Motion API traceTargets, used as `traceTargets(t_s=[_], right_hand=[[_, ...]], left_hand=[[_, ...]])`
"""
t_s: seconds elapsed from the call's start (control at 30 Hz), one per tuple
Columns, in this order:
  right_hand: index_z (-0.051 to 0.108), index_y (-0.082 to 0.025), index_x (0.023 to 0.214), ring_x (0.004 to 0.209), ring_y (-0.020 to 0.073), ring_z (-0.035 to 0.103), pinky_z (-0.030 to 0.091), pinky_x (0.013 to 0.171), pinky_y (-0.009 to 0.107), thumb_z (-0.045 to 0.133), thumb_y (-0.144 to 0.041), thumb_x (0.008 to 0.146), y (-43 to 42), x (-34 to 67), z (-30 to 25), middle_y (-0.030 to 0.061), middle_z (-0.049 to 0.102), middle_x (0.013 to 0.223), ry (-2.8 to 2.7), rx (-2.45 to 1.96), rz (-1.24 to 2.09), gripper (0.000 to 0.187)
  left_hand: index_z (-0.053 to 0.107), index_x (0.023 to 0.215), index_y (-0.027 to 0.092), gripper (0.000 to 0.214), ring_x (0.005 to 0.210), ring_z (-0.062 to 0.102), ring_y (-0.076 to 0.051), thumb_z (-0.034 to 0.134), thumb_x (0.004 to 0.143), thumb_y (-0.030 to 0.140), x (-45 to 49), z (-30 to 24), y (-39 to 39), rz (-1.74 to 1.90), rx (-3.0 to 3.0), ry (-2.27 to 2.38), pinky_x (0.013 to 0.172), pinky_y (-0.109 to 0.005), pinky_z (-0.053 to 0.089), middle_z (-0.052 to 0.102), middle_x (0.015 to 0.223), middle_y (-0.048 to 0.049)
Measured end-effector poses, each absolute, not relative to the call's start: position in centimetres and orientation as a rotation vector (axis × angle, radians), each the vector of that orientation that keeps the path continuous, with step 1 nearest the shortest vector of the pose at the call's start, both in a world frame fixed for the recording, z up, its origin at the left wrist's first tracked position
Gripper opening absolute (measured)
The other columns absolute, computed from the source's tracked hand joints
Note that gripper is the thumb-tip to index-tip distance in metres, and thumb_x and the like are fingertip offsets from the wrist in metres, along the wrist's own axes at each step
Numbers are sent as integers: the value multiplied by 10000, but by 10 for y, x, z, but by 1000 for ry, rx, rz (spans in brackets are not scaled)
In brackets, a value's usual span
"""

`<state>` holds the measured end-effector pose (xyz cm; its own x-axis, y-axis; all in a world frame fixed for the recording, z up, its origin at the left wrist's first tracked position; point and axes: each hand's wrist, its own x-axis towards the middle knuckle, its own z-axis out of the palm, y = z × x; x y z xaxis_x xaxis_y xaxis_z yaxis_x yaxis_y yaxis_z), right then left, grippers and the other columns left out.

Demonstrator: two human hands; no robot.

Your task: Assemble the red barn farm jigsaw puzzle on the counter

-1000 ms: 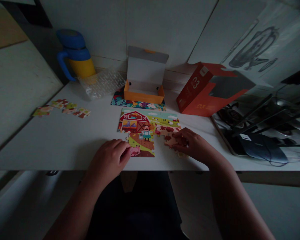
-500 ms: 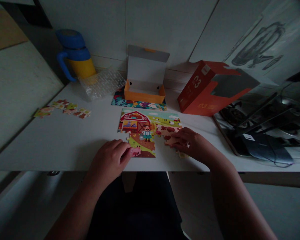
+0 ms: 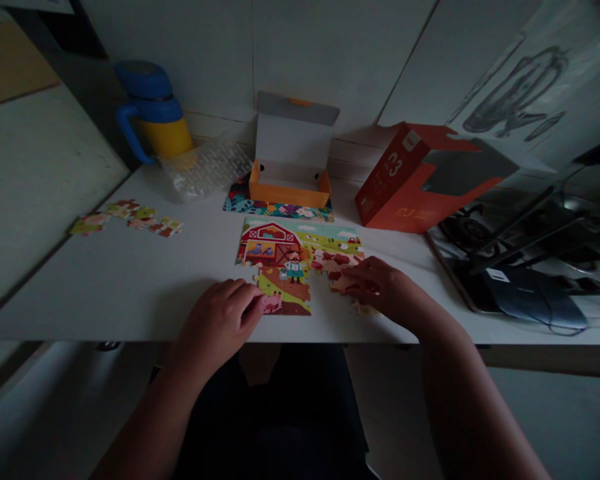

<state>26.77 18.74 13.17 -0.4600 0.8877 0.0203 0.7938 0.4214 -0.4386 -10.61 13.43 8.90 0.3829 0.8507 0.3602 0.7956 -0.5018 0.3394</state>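
A partly assembled farm jigsaw puzzle with a red barn lies on the white table in front of me. My left hand rests at the puzzle's lower left corner, fingers curled and pressing on a pink piece. My right hand lies at the puzzle's lower right, fingers pinched on a brownish loose puzzle piece held against the assembled part. Another pale piece peeks from under that hand.
Several loose pieces lie at the table's left. At the back stand an open orange box, a colourful sheet, a plastic bag, a blue and yellow jug and an orange carton. Dark cables and gear crowd the right.
My right hand has shifted the loose piece slightly up and left toward the assembled puzzle. The left hand has stayed put.
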Motion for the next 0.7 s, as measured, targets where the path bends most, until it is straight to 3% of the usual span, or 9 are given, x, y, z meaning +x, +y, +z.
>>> traceTargets(t_s=[0.5, 0.7], right_hand=[[767, -274, 1372, 1082, 266, 742, 606, 972, 400, 734, -447, 1011, 177, 274, 117, 116, 731, 1266, -2334, -1511, 469, 402], [756, -282, 1372, 1091, 262, 752, 609, 967, 388, 741, -423, 998, 177, 276, 112, 108, 732, 1286, -2331, -1505, 435, 400]], left_hand=[[675, 962, 200, 160, 872, 684, -243, 588, 1088, 246, -106, 86, 134, 783, 2524, 1505, 837, -430, 534, 732, 930, -63], [672, 941, 201, 158, 843, 677, -239, 596, 1077, 225, -104, 90, 135, 821, 2561, 1492, 803, -414, 516, 728, 905, -55]])
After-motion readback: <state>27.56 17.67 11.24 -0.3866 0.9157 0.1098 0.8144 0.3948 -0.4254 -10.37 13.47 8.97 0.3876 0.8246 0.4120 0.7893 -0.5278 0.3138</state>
